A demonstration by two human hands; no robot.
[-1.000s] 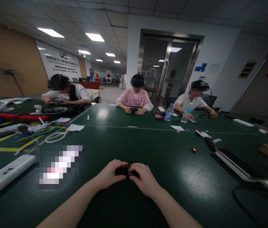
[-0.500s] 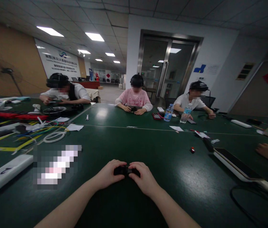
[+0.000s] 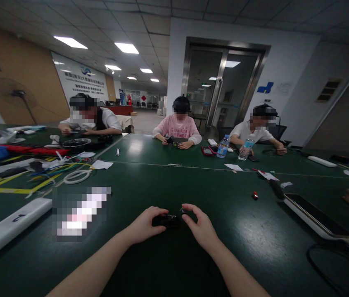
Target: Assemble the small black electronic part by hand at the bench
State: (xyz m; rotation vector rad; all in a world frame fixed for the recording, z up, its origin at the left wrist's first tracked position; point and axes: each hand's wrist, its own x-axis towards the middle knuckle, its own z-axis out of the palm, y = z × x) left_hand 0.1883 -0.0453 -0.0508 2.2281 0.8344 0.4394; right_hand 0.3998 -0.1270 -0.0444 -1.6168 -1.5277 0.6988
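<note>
My left hand (image 3: 145, 225) is closed around the left end of a small black object (image 3: 169, 221) on the green table, thumb in front and fingers behind. Its kind is hard to make out; the surface looks dark and shiny. Just to its right is my right hand (image 3: 201, 227), off the black object. Thumb and index finger are curled towards each other, with a tiny dark bluish piece (image 3: 182, 210) at their tips, too small to name.
A white numbered bar (image 3: 13, 227) and a blurred-out bright item (image 3: 84, 214) lie left. A phone-like device (image 3: 313, 212) with a cable and a small red-topped item (image 3: 255, 195) are right. Bottles (image 3: 223, 147) stand farther back. Several people sit around the table.
My right hand has come off the black object and moved slightly right, with a tiny piece at its fingertips. My left hand still holds the object. The whole view has shifted slightly.
</note>
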